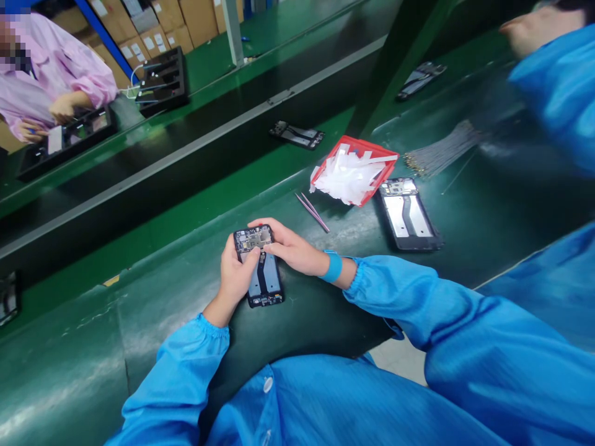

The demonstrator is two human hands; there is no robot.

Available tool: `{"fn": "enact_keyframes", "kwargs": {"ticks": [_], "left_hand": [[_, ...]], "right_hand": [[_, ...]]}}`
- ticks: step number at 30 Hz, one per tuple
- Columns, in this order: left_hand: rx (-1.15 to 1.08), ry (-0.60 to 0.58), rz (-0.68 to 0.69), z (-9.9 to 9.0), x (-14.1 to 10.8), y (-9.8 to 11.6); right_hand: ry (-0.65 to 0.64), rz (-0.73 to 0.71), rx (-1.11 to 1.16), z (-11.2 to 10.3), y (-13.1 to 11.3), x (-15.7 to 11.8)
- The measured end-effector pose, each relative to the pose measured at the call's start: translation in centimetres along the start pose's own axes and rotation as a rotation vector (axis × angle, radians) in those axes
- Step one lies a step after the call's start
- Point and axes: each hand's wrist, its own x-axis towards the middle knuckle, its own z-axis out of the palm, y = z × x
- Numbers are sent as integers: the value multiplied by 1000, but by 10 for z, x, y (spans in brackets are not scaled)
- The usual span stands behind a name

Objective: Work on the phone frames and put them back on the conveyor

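Observation:
An open phone frame [266, 279] with its circuit board showing lies on the green bench in front of me. My left hand [235, 275] grips its left edge, thumb across the board. My right hand [290, 248] rests on its top right corner, fingertips pressing on the board. Both sleeves are blue, and a blue wrist strap circles the right wrist.
Pink tweezers [312, 212] lie just beyond the phone. A red tray [372, 148] holds white strips, with a second phone frame [409, 214] and a bundle of thin cables [441, 155] beside it. More frames lie on the belt. A person in pink [51, 74] works at far left; a co-worker's blue sleeve [558, 87] is at right.

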Motion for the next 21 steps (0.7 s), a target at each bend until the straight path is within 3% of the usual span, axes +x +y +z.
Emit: {"fn": "enact_keyframes", "kwargs": {"ticks": [9, 14, 19, 21], "left_hand": [[46, 113, -78, 10, -3, 0], [-96, 163, -100, 5, 2, 6], [-367, 280, -116, -7, 20, 10], [-383, 258, -160, -10, 23, 9]], "right_hand": [[133, 21, -100, 7, 6, 1], [65, 120, -16, 3, 14, 0], [-164, 181, -68, 0, 23, -3], [-121, 175, -61, -1, 25, 0]]}}
